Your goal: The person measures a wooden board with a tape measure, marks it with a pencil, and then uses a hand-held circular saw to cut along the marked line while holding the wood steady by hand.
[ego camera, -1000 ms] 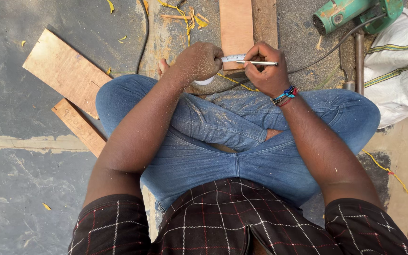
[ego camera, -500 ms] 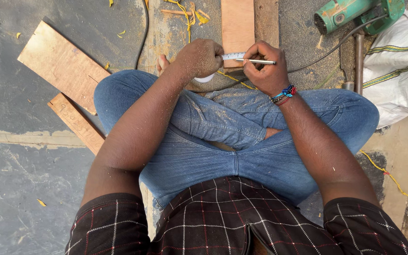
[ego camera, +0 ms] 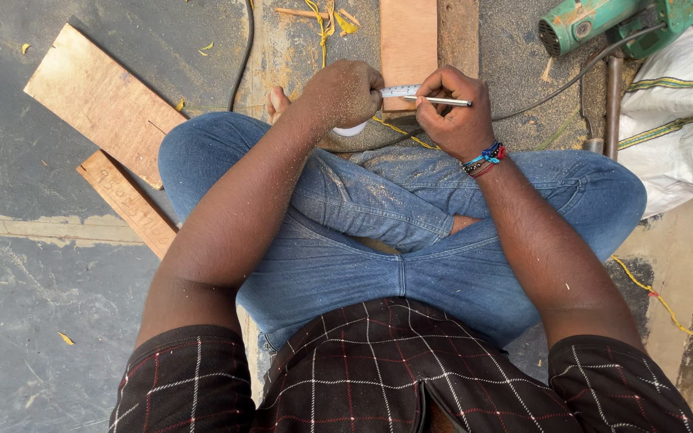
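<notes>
I sit cross-legged on the floor in blue jeans. My left hand is closed around a tape measure, whose white case peeks out below the fist. Its blade stretches right across the near end of a reddish wooden plank. My right hand, with a beaded bracelet at the wrist, grips a thin pencil lying along the blade at the plank's end. Sawdust covers both hands.
Two wooden boards lie on the grey floor to my left. A green power tool with its black cable sits at the upper right beside a white sack. Yellow string lies near the plank.
Both hands stay at the plank's end with the tape and pencil; only the view has shifted slightly.
</notes>
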